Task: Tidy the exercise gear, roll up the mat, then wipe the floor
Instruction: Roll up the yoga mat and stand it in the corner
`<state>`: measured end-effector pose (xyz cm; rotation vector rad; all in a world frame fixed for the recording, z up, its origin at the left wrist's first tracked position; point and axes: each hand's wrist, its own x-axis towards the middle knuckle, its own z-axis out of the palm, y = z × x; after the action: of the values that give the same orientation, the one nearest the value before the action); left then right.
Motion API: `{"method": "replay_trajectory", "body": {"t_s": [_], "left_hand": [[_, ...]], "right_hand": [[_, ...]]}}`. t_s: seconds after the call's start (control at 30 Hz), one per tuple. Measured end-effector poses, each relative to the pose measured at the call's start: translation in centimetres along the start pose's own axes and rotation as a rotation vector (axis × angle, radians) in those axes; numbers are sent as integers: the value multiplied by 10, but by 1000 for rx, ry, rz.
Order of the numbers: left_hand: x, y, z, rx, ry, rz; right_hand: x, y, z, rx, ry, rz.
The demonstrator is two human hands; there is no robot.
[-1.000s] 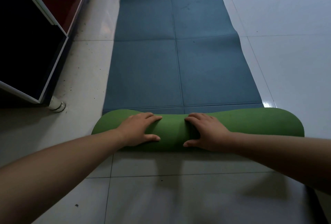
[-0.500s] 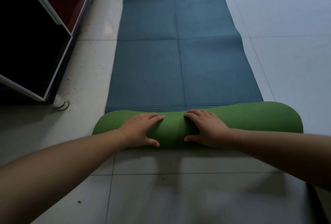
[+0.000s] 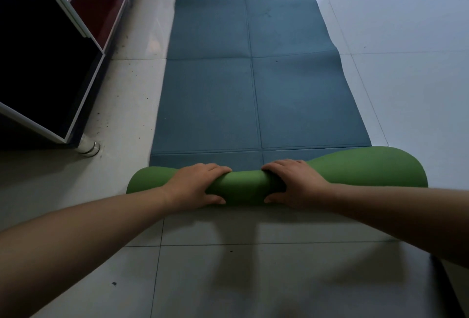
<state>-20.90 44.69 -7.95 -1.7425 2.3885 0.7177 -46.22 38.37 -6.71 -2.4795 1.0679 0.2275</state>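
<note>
Left hand point(image 3: 196, 185) and right hand point(image 3: 295, 181) gripping green roll point(image 3: 245, 185) of mat point(image 3: 253, 99), side by side, on tiled floor point(image 3: 253, 279)

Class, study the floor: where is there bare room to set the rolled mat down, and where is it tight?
Bare: the pale tiles right of the mat, and the near tiles this side of the green roll. Tight: the speckled strip between mat and cabinet.
</note>
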Motion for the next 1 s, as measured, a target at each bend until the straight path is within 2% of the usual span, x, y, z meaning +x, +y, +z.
{"method": "replay_trajectory", "body": {"t_s": [0.67, 1.0], "left_hand": [[-41, 24, -28, -76, 200, 16], [-63, 39, -22, -70, 117, -23]], "right_hand": [[-34, -26, -34, 81, 93, -52], [-49, -40, -32, 122, -7, -78]]}}
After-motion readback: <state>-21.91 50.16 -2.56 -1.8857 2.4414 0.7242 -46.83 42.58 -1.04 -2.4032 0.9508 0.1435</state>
